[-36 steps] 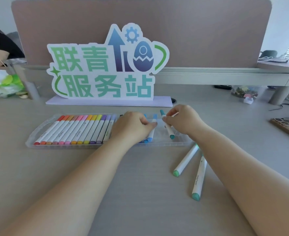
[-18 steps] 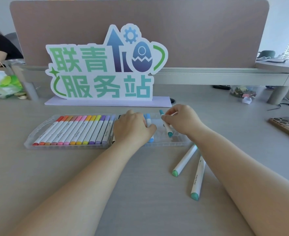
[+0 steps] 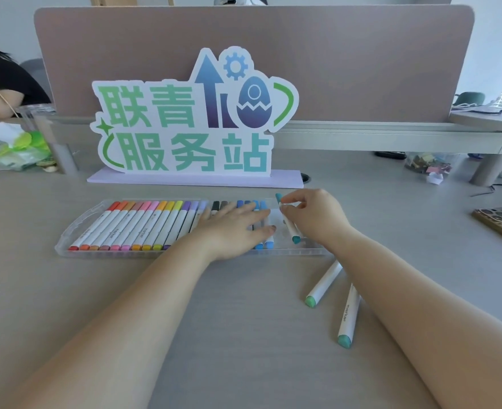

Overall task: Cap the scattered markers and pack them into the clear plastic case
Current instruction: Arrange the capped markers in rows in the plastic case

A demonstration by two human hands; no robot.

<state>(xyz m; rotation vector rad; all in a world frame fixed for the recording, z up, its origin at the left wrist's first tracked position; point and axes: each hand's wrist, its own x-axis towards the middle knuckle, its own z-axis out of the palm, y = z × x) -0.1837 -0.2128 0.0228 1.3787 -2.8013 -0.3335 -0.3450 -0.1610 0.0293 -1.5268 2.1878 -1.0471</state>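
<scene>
Flanking case (image 3: 75,231): sign (image 3: 190,119), phone (image 3: 500,224)

A clear plastic case (image 3: 75,231) lay open, holding a neat row of capped markers (image 3: 143,225). A teal marker (image 3: 289,228) sat tilted at its right end. Two green-capped markers (image 3: 325,283) lay outside, just beside it.

A grey desk (image 3: 125,305) carries the clear case (image 3: 66,246) and a sign (image 3: 190,119). Two green markers (image 3: 323,286) lie loose, with a phone (image 3: 500,221) at right.
</scene>
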